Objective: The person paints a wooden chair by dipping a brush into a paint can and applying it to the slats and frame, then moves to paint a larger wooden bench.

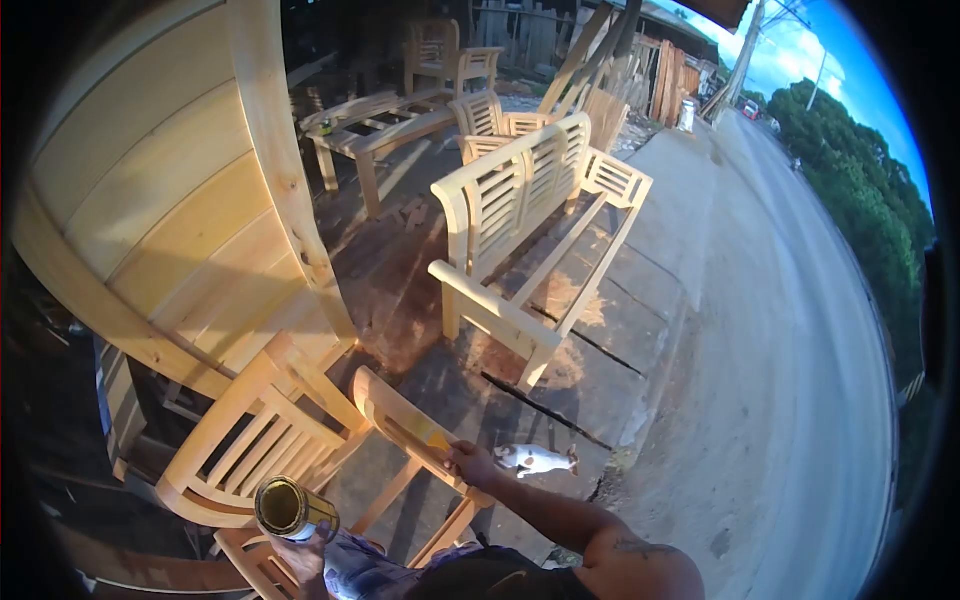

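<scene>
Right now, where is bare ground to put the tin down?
The wide concrete right of the bench is bare. A smaller patch lies between bench and chair, beside the cat. Left, by the big panel, it is crowded.

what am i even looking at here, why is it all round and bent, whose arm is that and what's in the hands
There is no machine here. This is one picture from a camera worn on a person's head, looking forward and down; its wide lens bends the edges. The arm belongs to that person. The left hand holds an open metal tin. The right hand presses a small yellow piece, too small to identify, onto the arm of a bare wooden chair. Beyond it stand a wooden bench and a big wooden panel. A small white animal is on the ground.
</scene>
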